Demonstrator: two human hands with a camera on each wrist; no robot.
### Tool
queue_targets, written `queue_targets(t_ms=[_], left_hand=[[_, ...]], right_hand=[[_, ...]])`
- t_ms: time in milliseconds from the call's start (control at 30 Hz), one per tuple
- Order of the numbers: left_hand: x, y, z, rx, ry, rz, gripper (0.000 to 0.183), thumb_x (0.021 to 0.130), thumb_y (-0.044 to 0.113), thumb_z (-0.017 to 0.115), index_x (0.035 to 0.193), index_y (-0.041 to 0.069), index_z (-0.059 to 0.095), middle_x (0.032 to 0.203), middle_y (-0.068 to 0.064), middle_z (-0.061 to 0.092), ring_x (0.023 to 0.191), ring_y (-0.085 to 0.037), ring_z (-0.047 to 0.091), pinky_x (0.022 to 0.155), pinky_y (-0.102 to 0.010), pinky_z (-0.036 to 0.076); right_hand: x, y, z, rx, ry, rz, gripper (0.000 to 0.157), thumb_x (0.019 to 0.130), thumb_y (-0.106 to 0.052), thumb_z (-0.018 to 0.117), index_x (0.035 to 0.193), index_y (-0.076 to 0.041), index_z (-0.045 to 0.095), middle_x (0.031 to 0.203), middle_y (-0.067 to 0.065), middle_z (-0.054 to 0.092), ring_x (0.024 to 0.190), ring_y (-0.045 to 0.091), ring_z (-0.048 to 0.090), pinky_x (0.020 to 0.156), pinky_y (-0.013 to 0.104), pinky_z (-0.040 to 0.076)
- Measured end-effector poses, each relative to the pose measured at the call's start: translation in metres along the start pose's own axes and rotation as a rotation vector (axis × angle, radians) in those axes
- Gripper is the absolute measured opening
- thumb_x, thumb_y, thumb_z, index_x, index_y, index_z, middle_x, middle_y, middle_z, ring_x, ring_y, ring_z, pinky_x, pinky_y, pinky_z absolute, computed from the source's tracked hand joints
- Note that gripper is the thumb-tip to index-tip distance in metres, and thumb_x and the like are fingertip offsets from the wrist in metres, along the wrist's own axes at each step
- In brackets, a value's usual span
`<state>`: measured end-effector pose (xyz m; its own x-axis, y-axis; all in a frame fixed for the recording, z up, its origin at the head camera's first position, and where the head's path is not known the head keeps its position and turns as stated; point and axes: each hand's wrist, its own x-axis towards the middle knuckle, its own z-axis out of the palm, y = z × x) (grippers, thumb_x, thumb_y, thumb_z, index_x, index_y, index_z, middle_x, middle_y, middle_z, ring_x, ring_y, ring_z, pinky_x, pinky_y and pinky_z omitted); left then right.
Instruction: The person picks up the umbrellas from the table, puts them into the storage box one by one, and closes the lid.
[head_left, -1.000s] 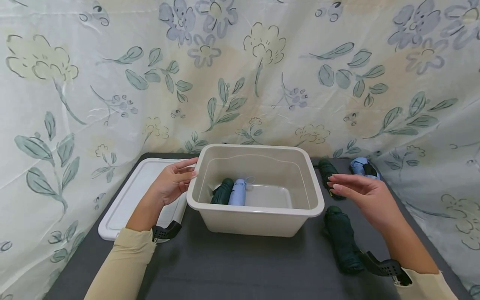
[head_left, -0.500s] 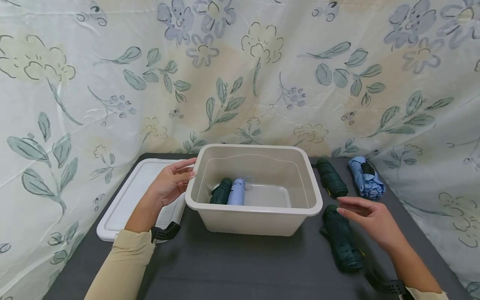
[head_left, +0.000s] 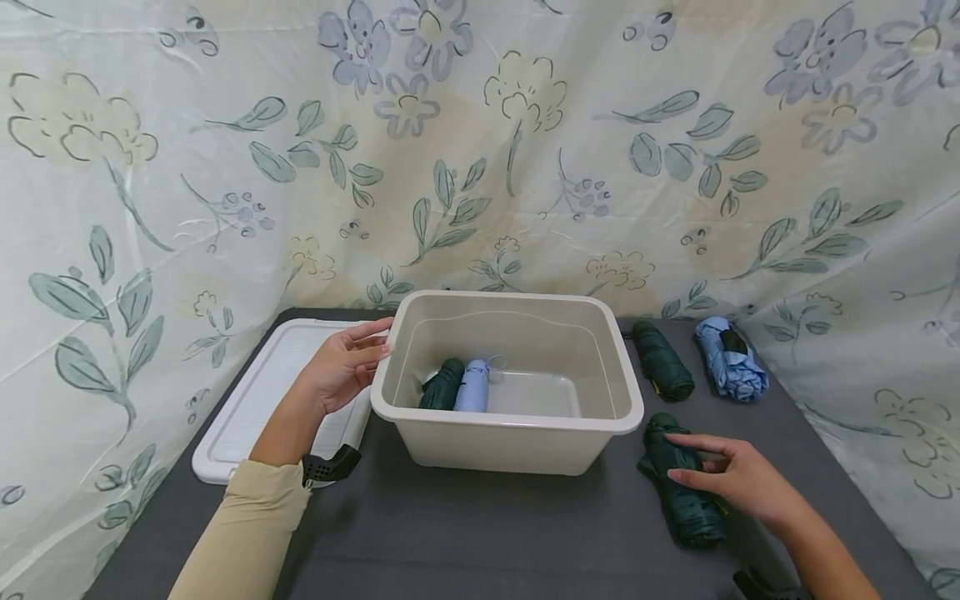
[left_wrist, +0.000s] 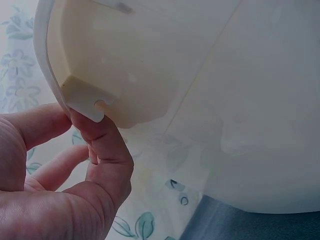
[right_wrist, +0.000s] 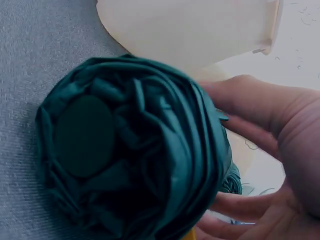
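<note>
The near green umbrella (head_left: pixel 693 512) lies folded on its side on the dark table (head_left: pixel 465 537), near the right front corner of the bin and apart from it. The right hand (head_left: pixel 753 485) reaches over it, thumb and forefinger spread apart; the right wrist view sets the fingers beside the roll, though how firmly they touch cannot be told. A sound grip would probably come from closing thumb and fingers round the thick middle, pressing evenly so the soft folds stay together, and gathering in the loose flap on its left side before any lift. The left hand (head_left: pixel 341 371) pinches the rim at the bin's left side, which should help steady it.

The beige bin (head_left: pixel 510 446) has its top uncovered. Inside, toward the left, a dark green umbrella (head_left: pixel 442 385) and a light blue umbrella (head_left: pixel 473 387) lie side by side; the right part of its floor is bare. The white lid (head_left: pixel 258 392) lies flat just left of the bin. Beyond the near roll are another green umbrella (head_left: pixel 663 360) and a crumpled blue bundle (head_left: pixel 742 375) with a black patch.
</note>
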<state>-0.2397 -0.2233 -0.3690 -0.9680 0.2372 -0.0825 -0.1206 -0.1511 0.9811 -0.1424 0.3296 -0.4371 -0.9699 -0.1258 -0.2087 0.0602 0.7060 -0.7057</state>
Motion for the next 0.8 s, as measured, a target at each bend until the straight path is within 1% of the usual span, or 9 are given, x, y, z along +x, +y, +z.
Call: queue_targets(t_ms=[100, 133, 167, 233, 333, 567, 800], left_hand=[[0.000, 0.000, 0.000, -0.002, 0.005, -0.006, 0.067, 0.097, 0.013, 0.071, 0.156, 0.008, 0.042, 0.112, 0.003, 0.072, 0.099, -0.017, 0.076, 0.088, -0.033, 0.062], [0.000, -0.001, 0.000, -0.002, 0.006, -0.007, 0.067, 0.097, 0.013, 0.071, 0.156, 0.008, 0.042, 0.112, 0.003, 0.072, 0.099, -0.017, 0.076, 0.088, -0.033, 0.062], [0.000, -0.001, 0.000, -0.001, 0.008, -0.007, 0.067, 0.097, 0.013, 0.071, 0.156, 0.008, 0.042, 0.112, 0.003, 0.072, 0.099, -0.017, 0.076, 0.088, -0.033, 0.062], [0.000, -0.001, -0.001, 0.002, 0.011, -0.008, 0.067, 0.097, 0.013, 0.071, 0.156, 0.008, 0.042, 0.112, 0.003, 0.072, 0.099, -0.017, 0.076, 0.088, -0.033, 0.062], [0.001, -0.001, -0.001, 0.003, 0.017, -0.008, 0.067, 0.097, 0.014, 0.071, 0.156, 0.008, 0.042, 0.112, 0.003, 0.071, 0.098, -0.016, 0.076, 0.088, -0.032, 0.062], [0.001, -0.003, -0.001, -0.005, 0.016, 0.006, 0.067, 0.096, 0.014, 0.072, 0.156, 0.008, 0.043, 0.110, 0.003, 0.072, 0.096, -0.015, 0.075, 0.088, -0.031, 0.062], [0.001, -0.003, 0.000, -0.004, 0.012, 0.011, 0.067, 0.096, 0.014, 0.073, 0.155, 0.007, 0.043, 0.111, 0.002, 0.071, 0.096, -0.016, 0.076, 0.088, -0.032, 0.062]], right_hand=[[0.001, 0.000, 0.001, 0.003, -0.019, -0.007, 0.064, 0.089, -0.038, 0.080, 0.144, -0.012, 0.060, 0.152, 0.034, 0.045, 0.108, 0.038, 0.068, 0.076, 0.037, 0.060], [0.001, 0.000, 0.001, -0.010, -0.021, -0.011, 0.064, 0.089, -0.039, 0.079, 0.144, -0.012, 0.060, 0.153, 0.035, 0.043, 0.119, 0.043, 0.065, 0.082, 0.040, 0.061], [0.001, 0.000, 0.001, -0.021, -0.023, -0.006, 0.065, 0.089, -0.040, 0.080, 0.144, -0.012, 0.061, 0.153, 0.035, 0.042, 0.123, 0.047, 0.062, 0.084, 0.044, 0.061], [0.003, 0.000, 0.000, -0.025, -0.035, 0.016, 0.067, 0.087, -0.042, 0.080, 0.144, -0.013, 0.061, 0.154, 0.036, 0.041, 0.124, 0.051, 0.060, 0.087, 0.050, 0.061], [0.006, -0.001, -0.001, -0.030, -0.050, 0.042, 0.070, 0.085, -0.044, 0.082, 0.144, -0.013, 0.061, 0.155, 0.036, 0.039, 0.125, 0.054, 0.058, 0.088, 0.053, 0.060], [0.008, -0.002, -0.002, -0.001, -0.062, 0.083, 0.074, 0.081, -0.045, 0.085, 0.143, -0.012, 0.061, 0.155, 0.037, 0.038, 0.122, 0.049, 0.062, 0.086, 0.049, 0.061], [0.010, -0.002, -0.001, 0.004, -0.061, 0.103, 0.077, 0.078, -0.047, 0.087, 0.142, -0.011, 0.062, 0.154, 0.038, 0.038, 0.120, 0.048, 0.064, 0.087, 0.051, 0.061]])
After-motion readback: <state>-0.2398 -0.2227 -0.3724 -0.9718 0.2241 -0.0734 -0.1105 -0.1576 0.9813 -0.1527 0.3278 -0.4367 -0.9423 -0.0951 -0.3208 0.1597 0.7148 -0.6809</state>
